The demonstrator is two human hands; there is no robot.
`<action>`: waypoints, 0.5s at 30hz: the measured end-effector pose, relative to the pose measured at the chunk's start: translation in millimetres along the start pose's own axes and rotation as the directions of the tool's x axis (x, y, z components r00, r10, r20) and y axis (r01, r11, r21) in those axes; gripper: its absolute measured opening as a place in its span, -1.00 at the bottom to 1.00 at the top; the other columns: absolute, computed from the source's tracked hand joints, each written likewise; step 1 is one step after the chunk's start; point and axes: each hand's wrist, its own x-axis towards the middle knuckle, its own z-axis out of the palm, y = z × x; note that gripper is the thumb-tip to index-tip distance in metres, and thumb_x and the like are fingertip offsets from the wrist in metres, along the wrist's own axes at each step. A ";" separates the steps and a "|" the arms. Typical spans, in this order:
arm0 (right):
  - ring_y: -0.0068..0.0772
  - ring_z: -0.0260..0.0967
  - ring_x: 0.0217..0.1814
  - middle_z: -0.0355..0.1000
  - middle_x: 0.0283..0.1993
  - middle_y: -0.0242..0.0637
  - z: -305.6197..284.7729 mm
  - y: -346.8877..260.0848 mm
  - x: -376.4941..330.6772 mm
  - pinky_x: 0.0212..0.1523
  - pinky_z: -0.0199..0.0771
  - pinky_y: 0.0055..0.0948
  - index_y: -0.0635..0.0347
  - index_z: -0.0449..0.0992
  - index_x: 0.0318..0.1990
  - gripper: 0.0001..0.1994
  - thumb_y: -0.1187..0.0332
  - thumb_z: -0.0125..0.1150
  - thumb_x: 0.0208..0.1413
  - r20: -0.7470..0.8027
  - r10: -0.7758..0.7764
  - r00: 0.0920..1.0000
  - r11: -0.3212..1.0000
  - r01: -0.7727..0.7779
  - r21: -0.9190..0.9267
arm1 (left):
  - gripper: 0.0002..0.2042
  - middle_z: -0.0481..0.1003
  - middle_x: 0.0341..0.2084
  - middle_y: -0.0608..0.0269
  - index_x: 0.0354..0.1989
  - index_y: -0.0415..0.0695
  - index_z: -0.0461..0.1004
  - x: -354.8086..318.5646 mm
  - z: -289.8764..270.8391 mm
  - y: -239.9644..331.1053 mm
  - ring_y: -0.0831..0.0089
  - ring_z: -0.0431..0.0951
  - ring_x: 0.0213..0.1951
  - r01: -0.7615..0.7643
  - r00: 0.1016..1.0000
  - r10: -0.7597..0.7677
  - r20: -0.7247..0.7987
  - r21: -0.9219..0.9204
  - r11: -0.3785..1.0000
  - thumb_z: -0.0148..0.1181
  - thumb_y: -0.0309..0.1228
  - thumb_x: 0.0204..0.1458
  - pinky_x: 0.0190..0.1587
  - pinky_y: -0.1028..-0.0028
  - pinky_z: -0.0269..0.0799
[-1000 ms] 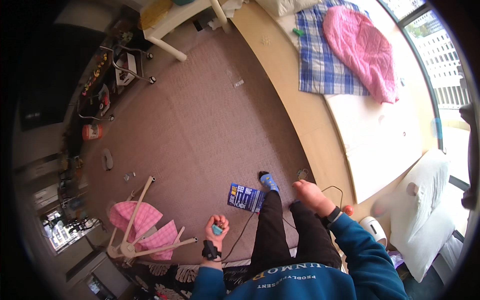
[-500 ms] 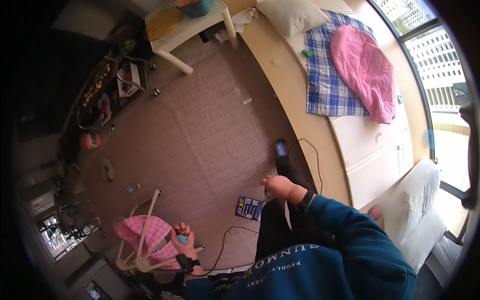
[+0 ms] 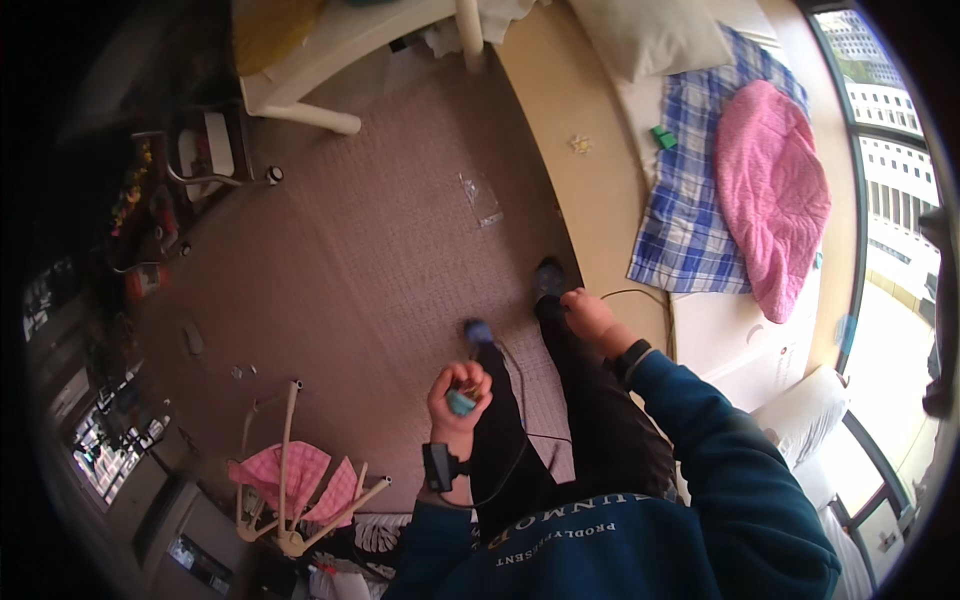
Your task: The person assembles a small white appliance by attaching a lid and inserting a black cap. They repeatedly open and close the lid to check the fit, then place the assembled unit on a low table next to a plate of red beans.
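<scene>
My left hand (image 3: 453,412) is curled, palm up, around a small teal object (image 3: 461,402) with something brownish beside it. Their exact kind is too small to tell. A dark band with a box-shaped device (image 3: 438,467) sits on that wrist, and a thin cable hangs from it. Above my right thigh, my right hand (image 3: 592,318) has its fingers folded in. Whatever may be inside them is hidden. Both hands hang in the air in front of my dark trousers, the left above my left leg.
A clear plastic packet (image 3: 482,202) lies on the carpet ahead. On the right, a wooden platform (image 3: 545,110) carries a blue plaid cloth (image 3: 685,200), a pink quilted cover (image 3: 770,190) and a green block (image 3: 663,137). An overturned pink-seated chair (image 3: 290,475) and a white table (image 3: 375,50) stand leftward. A cable trails by my feet.
I have stepped forward, and the dark blue printed sheet on the floor has gone from view. My left hand has swung inward from beside the chair, still holding the teal object. My right hand is slightly farther forward.
</scene>
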 end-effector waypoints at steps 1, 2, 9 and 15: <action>0.09 0.38 -0.02 0.40 -0.10 0.06 3.5 10.4 23.2 0.00 0.43 -0.13 0.27 0.47 -0.26 -0.80 0.50 -0.03 -0.04 0.112 0.040 0.993 0.998 -0.035 -0.047 | -0.75 0.45 -0.28 0.01 -0.28 -0.21 0.47 27.3 -3.3 1.8 0.16 0.46 -0.26 0.016 1.000 -0.016 0.001 0.030 0.999 0.01 -0.26 0.19 -0.49 0.38 0.47; 0.09 0.38 -0.02 0.40 -0.10 0.06 13.7 17.5 49.4 -0.01 0.43 -0.12 0.27 0.47 -0.23 -0.79 0.49 -0.02 -0.04 0.114 0.095 0.989 0.994 -0.089 -0.059 | -0.77 0.46 -0.27 0.01 -0.29 -0.21 0.47 57.7 -8.8 6.3 0.15 0.47 -0.25 0.033 0.999 -0.034 0.014 0.044 0.998 0.05 -0.28 0.17 -0.49 0.38 0.47; 0.12 0.32 0.09 0.33 0.04 0.06 132.3 113.1 229.4 0.09 0.39 -0.11 0.21 0.37 0.01 -0.60 0.43 0.14 -0.06 -0.068 0.383 0.921 0.922 -0.385 -0.023 | -0.81 0.47 -0.26 0.03 -0.29 -0.21 0.48 206.8 -104.1 37.5 0.15 0.48 -0.22 0.104 0.993 -0.096 -0.074 0.119 0.987 0.09 -0.32 0.14 -0.53 0.42 0.49; 0.00 0.31 0.16 0.39 0.07 -0.04 198.4 215.4 336.3 0.15 0.31 -0.05 0.16 0.52 -0.07 -0.73 0.36 0.03 0.10 -0.056 0.530 0.846 0.784 -0.514 -0.347 | -0.83 0.47 -0.31 -0.02 -0.34 -0.26 0.44 239.1 -187.5 38.6 0.15 0.50 -0.31 0.060 0.976 -0.052 -0.212 0.034 0.998 0.04 -0.39 0.15 -0.52 0.37 0.46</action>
